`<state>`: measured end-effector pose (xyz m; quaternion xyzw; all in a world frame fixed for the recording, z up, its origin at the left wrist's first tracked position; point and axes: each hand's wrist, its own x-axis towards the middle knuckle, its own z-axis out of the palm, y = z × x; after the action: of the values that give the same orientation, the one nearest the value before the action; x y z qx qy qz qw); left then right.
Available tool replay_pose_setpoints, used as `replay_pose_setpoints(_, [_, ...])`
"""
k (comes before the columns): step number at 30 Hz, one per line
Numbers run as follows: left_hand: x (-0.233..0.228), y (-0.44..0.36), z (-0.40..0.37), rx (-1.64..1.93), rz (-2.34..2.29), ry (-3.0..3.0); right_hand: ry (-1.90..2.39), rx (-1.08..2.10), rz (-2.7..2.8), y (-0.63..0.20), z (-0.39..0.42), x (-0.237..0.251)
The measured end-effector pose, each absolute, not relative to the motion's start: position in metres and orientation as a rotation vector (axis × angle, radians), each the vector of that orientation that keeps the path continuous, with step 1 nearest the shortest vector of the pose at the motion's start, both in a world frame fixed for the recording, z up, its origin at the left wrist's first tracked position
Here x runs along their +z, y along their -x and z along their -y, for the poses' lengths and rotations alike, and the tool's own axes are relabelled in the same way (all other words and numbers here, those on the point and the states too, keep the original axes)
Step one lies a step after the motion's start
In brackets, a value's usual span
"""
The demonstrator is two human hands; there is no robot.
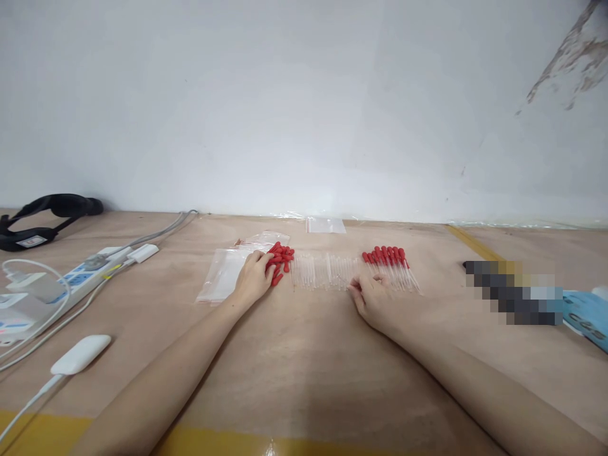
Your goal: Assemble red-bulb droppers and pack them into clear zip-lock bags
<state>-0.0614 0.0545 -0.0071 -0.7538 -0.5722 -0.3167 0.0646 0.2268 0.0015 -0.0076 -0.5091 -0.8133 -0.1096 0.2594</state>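
Observation:
My left hand (pixel 255 273) reaches into a loose pile of red rubber dropper bulbs (pixel 286 253), its fingers curled and closed on one at the near edge of the pile. To the right of the pile, a row of clear glass dropper tubes (pixel 311 271) lies side by side. My right hand (pixel 373 296) has thumb and fingertips pinched together at the right end of this row, on what looks like a thin glass tube. Just beyond that hand lie several droppers with red bulbs on their tubes (pixel 390 258), partly covered by the hand.
Clear plastic bags (pixel 219 275) lie left of the bulbs, and a small white packet (pixel 327 225) by the wall. A power strip (pixel 78 278) with cables, a white adapter (pixel 80 354) and a black headset strap (pixel 52 212) are at left. A blue package (pixel 586 316) lies right.

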Motion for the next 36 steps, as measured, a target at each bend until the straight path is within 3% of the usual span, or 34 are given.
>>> replay_pose_setpoints(16, [-0.006, 0.062, -0.056, -1.044, 1.669, 2.248, 1.144, -0.458, 2.180, -0.228, -0.005, -0.021])
replay_pose_setpoints(21, [0.001, 0.051, -0.046, -1.286, 1.638, 2.218, 1.144, -0.431, 2.184, -0.228, -0.003, -0.018])
replay_pose_setpoints(28, [-0.005, 0.006, -0.013, -1.777, 1.723, 2.693, 1.089, -0.322, 2.222, -0.225, 0.001, -0.015])
replay_pose_setpoints(36, [-0.023, -0.006, -0.005, -1.804, 1.719, 2.891, 1.030, -0.261, 2.226, -0.214, 0.009, -0.017])
